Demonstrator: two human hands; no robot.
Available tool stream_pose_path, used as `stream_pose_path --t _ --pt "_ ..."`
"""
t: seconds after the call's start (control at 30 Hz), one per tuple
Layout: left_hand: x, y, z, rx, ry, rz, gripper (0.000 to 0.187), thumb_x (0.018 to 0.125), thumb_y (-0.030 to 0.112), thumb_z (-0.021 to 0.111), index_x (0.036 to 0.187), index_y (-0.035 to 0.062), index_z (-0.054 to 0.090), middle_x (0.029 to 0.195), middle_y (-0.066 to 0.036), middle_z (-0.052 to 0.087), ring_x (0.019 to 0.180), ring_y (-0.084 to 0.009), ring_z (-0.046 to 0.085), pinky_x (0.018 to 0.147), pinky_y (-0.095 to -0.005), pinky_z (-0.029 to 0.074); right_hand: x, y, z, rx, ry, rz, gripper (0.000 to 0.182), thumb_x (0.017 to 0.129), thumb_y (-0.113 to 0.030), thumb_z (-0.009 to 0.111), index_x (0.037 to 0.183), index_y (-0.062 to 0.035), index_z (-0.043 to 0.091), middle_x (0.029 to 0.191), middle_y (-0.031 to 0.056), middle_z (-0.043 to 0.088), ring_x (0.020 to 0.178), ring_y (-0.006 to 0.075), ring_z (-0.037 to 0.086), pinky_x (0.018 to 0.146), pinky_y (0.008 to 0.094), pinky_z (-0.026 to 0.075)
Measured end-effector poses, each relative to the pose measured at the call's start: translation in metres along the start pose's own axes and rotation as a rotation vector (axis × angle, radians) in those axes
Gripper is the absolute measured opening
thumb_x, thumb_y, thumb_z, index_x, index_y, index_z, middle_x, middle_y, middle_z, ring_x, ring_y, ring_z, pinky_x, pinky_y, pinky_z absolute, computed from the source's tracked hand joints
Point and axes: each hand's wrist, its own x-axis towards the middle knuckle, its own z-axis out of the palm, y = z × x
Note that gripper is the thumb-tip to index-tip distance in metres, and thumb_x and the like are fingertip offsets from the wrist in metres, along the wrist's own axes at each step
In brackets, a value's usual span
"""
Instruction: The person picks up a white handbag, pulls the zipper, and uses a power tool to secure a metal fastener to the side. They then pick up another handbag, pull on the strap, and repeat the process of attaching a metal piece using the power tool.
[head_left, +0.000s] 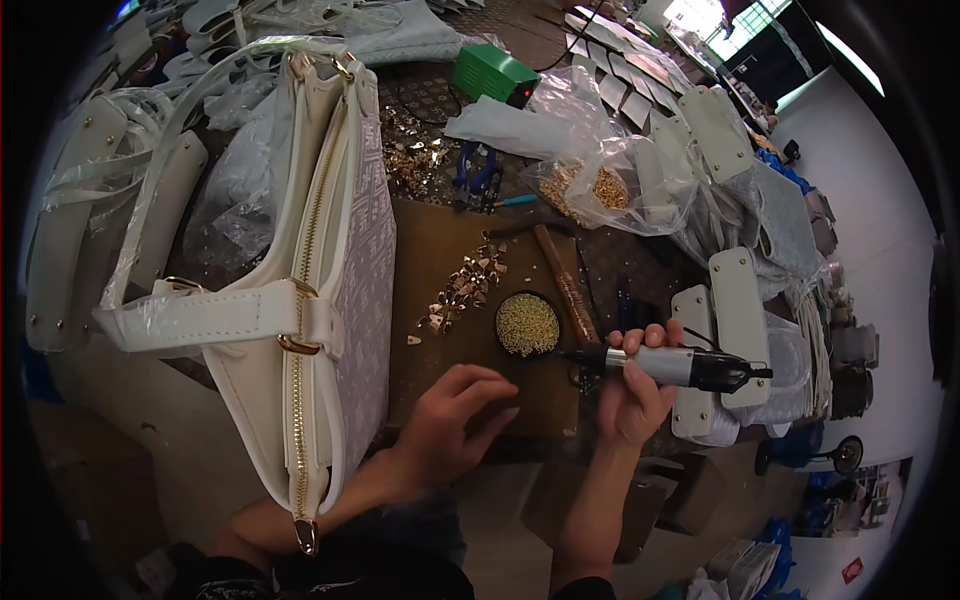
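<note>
My right hand [640, 390] is closed round an electric screwdriver [660, 366] with a silver barrel and black ends. Its dark tip points left, at the lower right edge of a round black dish of small gold screws [527, 325]. My left hand [458, 420] hovers over the near edge of the work board, fingers loosely bent and thumb apart, with nothing visible between them. Just left of it stands a large white handbag [325, 250] with a gold zipper, patterned side and plastic-wrapped strap. Small gold metal fittings [465, 285] lie scattered on the brown board [420, 235] beyond the dish.
A hammer [565, 280] lies right of the dish. Behind are blue-handled pliers [474, 168], a green box [495, 74] and a clear bag of gold parts [600, 185]. More pale bag pieces [738, 310] are piled at the right and the far left.
</note>
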Motion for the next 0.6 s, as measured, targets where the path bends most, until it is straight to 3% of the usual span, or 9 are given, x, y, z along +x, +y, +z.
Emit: stream_pose_path --t 0.2,0.4,0.6 --pt "0.037 -0.033 0.026 0.039 0.056 -0.093 0.032 0.087 0.005 0.083 0.117 0.0049 0.074 0.115 -0.013 0.069 0.105 -0.0300 0.069 0.085 -0.0375 0.059 -0.001 -0.013 0.005 0.138 0.004 0.054 0.080 0.075 0.010 0.063 0.151 -0.0060 0.045 0.120 0.0062 0.051 0.105 0.0222 0.054 0.106 0.0493 0.040" --pt "0.038 -0.041 0.029 0.020 0.039 -0.019 0.029 0.082 0.009 0.089 0.109 0.0064 0.079 0.114 -0.011 0.072 0.105 -0.0280 0.069 0.087 -0.0378 0.059 -0.003 -0.014 0.005 0.182 0.007 0.096 0.080 0.074 0.009 0.062 0.151 -0.0060 0.045 0.120 0.0058 0.049 0.104 0.0212 0.053 0.105 0.0488 0.039" --pt "0.038 -0.042 0.028 0.013 0.043 0.006 0.019 0.081 0.009 0.089 0.099 0.0080 0.082 0.101 -0.006 0.076 0.100 -0.0243 0.070 0.084 -0.0364 0.059 -0.004 -0.011 0.007 0.184 0.008 0.103 0.080 0.074 0.008 0.063 0.150 -0.0063 0.045 0.119 0.0057 0.049 0.104 0.0209 0.053 0.105 0.0484 0.039"
